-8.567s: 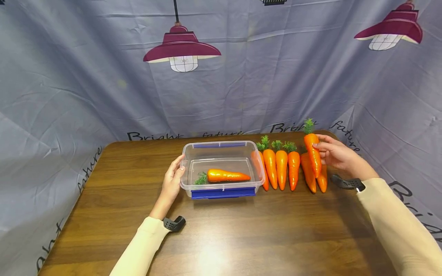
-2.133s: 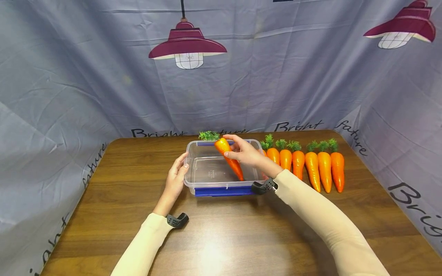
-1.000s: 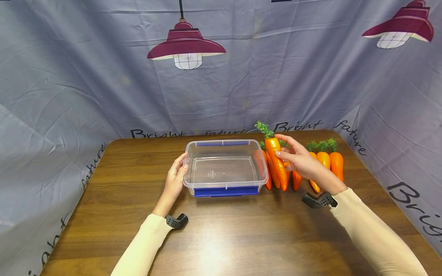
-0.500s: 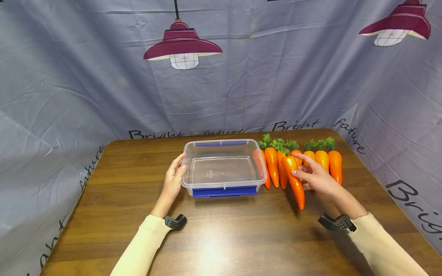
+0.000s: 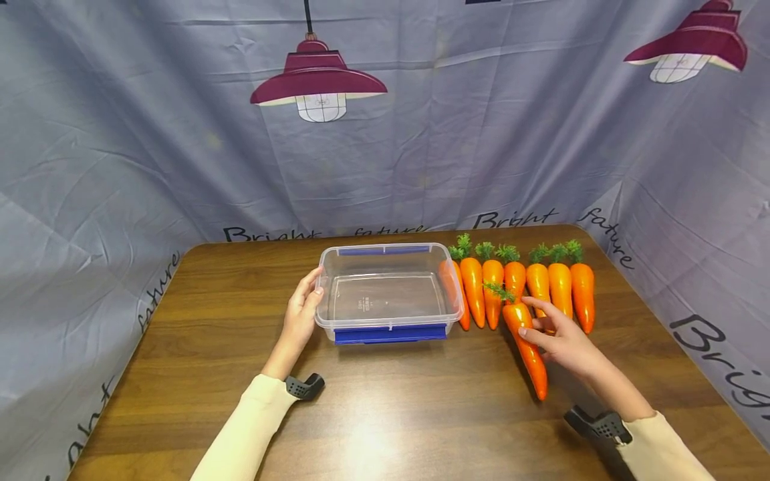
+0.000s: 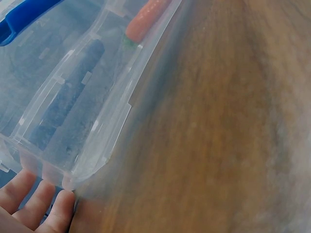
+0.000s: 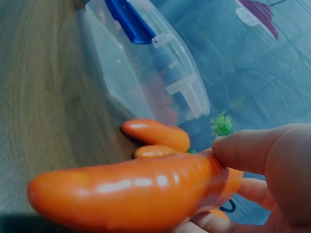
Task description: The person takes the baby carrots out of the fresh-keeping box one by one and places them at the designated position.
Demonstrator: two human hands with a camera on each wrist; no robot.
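My left hand point(image 5: 302, 308) holds the left end of a clear plastic container point(image 5: 390, 322) with blue clips. In the left wrist view, fingertips point(image 6: 60, 206) touch the container's outer wall point(image 6: 104, 141). My right hand point(image 5: 562, 341) grips an orange carrot point(image 5: 528, 354) near its leafy top, thumb on one side and fingers on the other. This carrot slants in front of the row, its tip toward the near edge; whether it touches the table cannot be told. In the right wrist view the gripped carrot point(image 7: 121, 196) fills the foreground. No carrot lies inside the container.
Several carrots point(image 5: 559, 287) lie side by side right of the container, green tops toward the back. The leftmost carrot point(image 5: 452, 287) shows partly through the container's wall. Everything stands on a brown wooden table point(image 5: 421, 414), with a grey printed curtain point(image 5: 397, 167) behind.
A carrot lay in the container earlier and is gone from it. My right hand has carried the gripped carrot from over the container to the right and nearer. The left hand has stayed.
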